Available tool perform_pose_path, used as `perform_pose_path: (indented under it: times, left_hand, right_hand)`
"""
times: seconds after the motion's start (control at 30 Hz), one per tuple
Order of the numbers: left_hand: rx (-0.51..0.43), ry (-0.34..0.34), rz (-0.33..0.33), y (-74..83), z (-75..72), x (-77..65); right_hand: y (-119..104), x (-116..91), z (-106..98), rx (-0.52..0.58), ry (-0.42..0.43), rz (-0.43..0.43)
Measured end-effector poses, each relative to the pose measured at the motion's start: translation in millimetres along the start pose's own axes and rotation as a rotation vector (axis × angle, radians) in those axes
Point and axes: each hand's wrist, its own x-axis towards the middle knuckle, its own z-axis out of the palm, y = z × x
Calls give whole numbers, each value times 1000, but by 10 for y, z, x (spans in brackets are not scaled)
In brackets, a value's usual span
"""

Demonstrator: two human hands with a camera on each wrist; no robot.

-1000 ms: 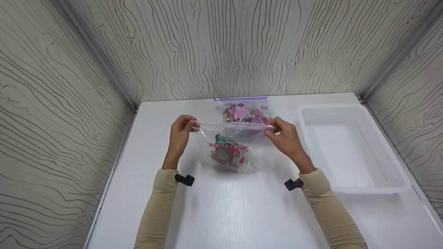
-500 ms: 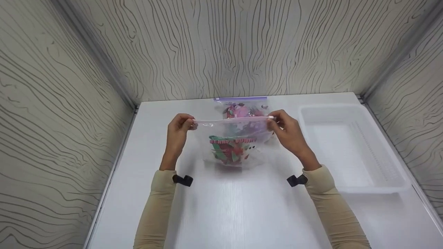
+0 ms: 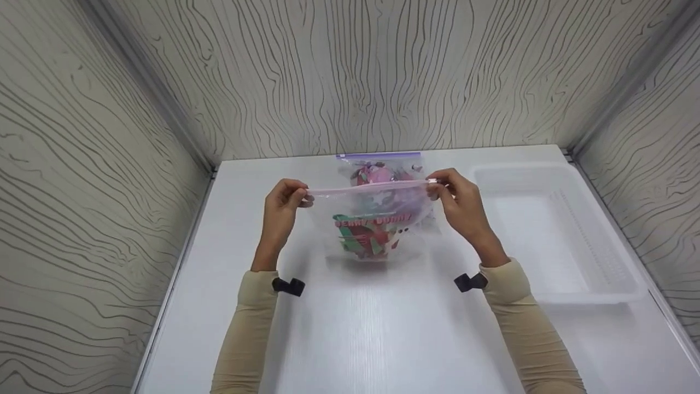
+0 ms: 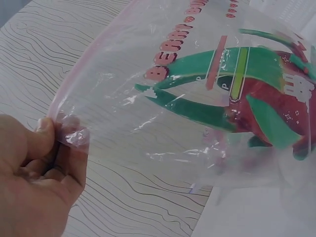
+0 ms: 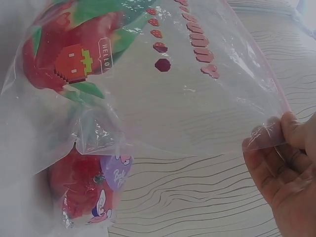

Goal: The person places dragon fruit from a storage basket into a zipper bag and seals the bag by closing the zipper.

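Both hands hold a clear printed zip bag (image 3: pixel 372 221) by the ends of its pink zip strip, with the mouth stretched straight between them. My left hand (image 3: pixel 281 210) pinches the left top corner between thumb and fingers. At the right top corner, my right hand (image 3: pixel 464 210) pinches the bag beside a small white slider (image 3: pixel 432 181). Inside the bag lies a red and green thing (image 4: pixel 266 103) with leaf-like pieces, at the bottom. Pink lettering (image 5: pixel 200 42) runs across the front. Behind it, partly covered, lies a second zip bag (image 3: pixel 380 164) with a purple strip and pink and red contents.
A white plastic basket (image 3: pixel 558 299) stands on the right of the white table (image 3: pixel 361 339). Walls (image 3: pixel 350 82) with a wood-grain pattern enclose the table at the back and both sides. Black wrist cameras (image 3: pixel 469 282) sit at the cuffs.
The bag's top edge has gone up and is now pulled taut, its front facing me more. My right hand has moved up and slightly right; the left has shifted slightly left.
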Motion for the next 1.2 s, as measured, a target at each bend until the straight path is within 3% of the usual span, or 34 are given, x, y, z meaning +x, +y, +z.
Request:
perform_pose_path:
  times: [0.27, 0.47, 0.8, 1.2]
  left_hand:
    - [15, -9, -26, -67, 11, -21]
    - [16, -19, -4, -97, 3, -12]
    - [10, -55, 6, -102, 0, 26]
    - [89, -53, -64, 16, 14, 100]
  right_hand:
    - [119, -60, 62, 39, 6, 59]
    - [139, -79, 93, 102, 23, 105]
    - [224, -91, 110, 153, 77, 272]
    - [259, -73, 115, 225, 83, 306]
